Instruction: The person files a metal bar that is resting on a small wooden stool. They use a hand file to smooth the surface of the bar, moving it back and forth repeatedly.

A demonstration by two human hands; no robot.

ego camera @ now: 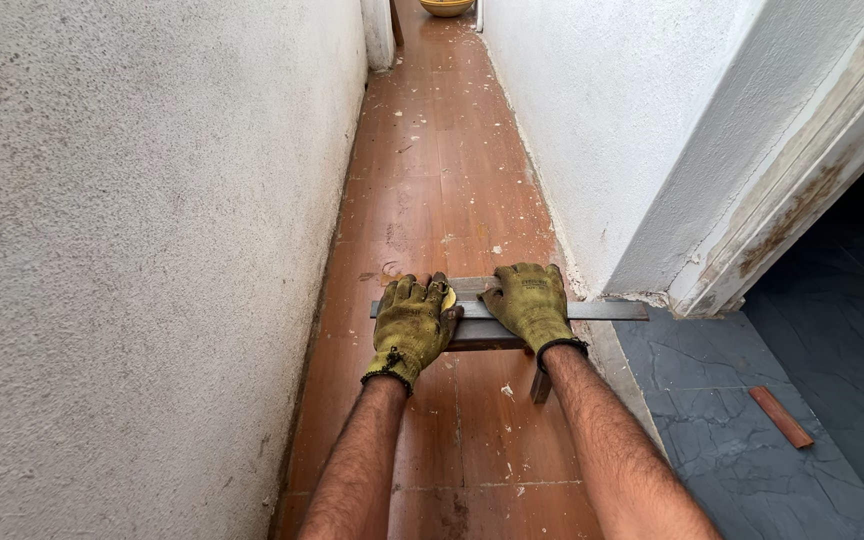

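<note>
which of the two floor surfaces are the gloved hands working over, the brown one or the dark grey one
The brown wood-look floor of the corridor. Both hands, left hand and right hand, press a metal bar there; the dark grey tiles lie right.

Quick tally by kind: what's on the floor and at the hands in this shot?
Gloved hands: 2 (left, right), both pressing on the straightedge
Metal straightedge: 1
Tile piece under it: 1
Loose reddish strip on the grey floor: 1
Yellow bowl at the far end: 1
Total: 6
</note>
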